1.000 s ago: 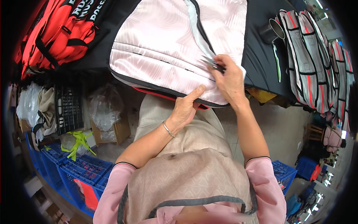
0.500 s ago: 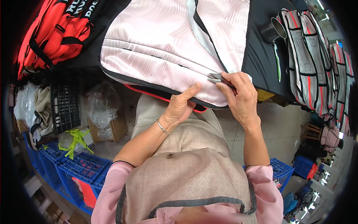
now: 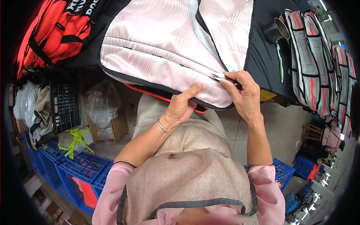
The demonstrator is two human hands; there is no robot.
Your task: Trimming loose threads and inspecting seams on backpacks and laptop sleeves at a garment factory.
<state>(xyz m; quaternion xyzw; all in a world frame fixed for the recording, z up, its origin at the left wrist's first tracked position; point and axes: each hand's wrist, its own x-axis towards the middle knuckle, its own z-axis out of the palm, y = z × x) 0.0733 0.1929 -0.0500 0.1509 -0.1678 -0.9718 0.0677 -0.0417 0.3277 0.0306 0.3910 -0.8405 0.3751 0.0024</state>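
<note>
A pale pink patterned fabric bag piece (image 3: 153, 33) with black-bound edges lies across the dark table in front of me. My left hand (image 3: 180, 105) is closed on its near edge, thumb on top and the fingers hidden underneath. At the right part of the piece, my right hand (image 3: 245, 95) grips a pair of small thread snips (image 3: 217, 77). The metal blades point left and rest at the fabric by the lower end of a grey, black-edged strip (image 3: 205, 32). Most of the snips' body is hidden by my fingers.
Red bags (image 3: 60, 41) with black straps lie at the far left. A metal cup (image 3: 275, 30) and a green-and-white slim tool (image 3: 280, 63) are at the right, beside stacked grey bags (image 3: 309, 63). Blue crates (image 3: 80, 168) stand at lower left, near a black crate (image 3: 66, 108).
The snips' blades, spread apart before, now look closer together. My right hand has shifted slightly to the right, while my left hand keeps its place on the edge.
</note>
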